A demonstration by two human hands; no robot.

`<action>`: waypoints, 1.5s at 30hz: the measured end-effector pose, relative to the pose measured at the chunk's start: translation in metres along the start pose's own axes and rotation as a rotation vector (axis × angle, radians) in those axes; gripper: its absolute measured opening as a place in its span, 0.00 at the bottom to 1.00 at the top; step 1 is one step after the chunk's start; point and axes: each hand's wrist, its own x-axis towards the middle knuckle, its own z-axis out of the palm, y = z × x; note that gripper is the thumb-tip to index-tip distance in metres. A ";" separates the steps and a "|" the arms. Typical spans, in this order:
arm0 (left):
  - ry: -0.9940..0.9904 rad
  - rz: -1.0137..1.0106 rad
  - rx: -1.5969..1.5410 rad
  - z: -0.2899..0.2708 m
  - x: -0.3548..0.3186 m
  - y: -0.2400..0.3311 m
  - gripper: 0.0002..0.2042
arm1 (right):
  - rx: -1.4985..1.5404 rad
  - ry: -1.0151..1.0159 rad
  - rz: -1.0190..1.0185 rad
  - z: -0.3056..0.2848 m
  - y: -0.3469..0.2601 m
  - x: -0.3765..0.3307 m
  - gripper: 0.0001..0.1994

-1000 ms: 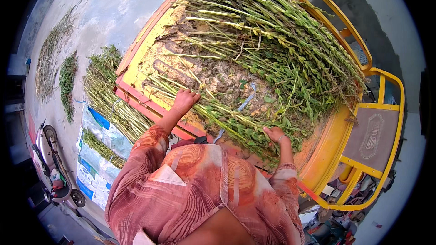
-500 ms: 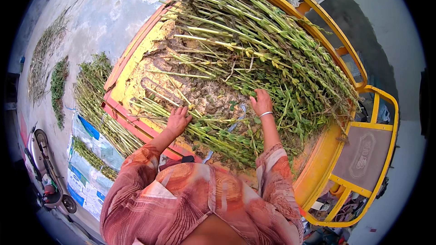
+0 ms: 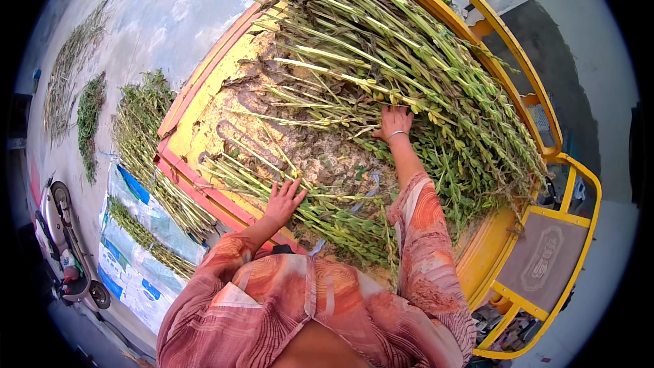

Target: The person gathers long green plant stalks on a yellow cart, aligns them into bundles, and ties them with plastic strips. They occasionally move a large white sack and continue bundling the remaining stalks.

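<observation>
My left hand (image 3: 283, 206) lies with spread fingers on a small bundle of sesame stalks (image 3: 334, 221) along the near side of the yellow truck bed (image 3: 187, 126). My right hand (image 3: 396, 123) reaches to the lower edge of a large heap of sesame stalks (image 3: 409, 48), its thumb apart from the fingers. The fingertips touch the stalks and are partly covered by them. The cut ends point left and the leafy, podded ends lie to the right. Between the hands, dry debris (image 3: 327, 150) and a pale blue strip (image 3: 366, 197) lie on the bed.
Yellow rails (image 3: 507, 41) border the far side, and a yellow-framed seat back (image 3: 545, 249) stands at the right. On the floor at left are more stalk bundles (image 3: 146, 143), a green bunch (image 3: 88, 123), a plastic sheet (image 3: 136, 286) and a scooter (image 3: 68, 245).
My right hand has moved away from me, from the near bundle's upper edge to the large heap. My left hand has stayed on the near bundle, its fingers more spread. The view has shifted slightly.
</observation>
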 end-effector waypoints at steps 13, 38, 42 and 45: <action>0.000 -0.039 -0.035 0.002 -0.002 -0.001 0.26 | -0.077 0.081 -0.050 -0.006 0.001 -0.048 0.32; 0.061 -0.027 0.035 -0.001 0.002 0.002 0.24 | 0.042 0.292 0.339 -0.120 0.142 -0.028 0.42; 0.072 -0.016 0.032 0.001 0.001 0.004 0.24 | 0.007 0.451 0.394 -0.087 0.120 -0.056 0.36; 0.070 -0.033 0.031 0.002 -0.002 0.003 0.25 | 0.024 0.315 0.396 -0.090 0.097 -0.073 0.37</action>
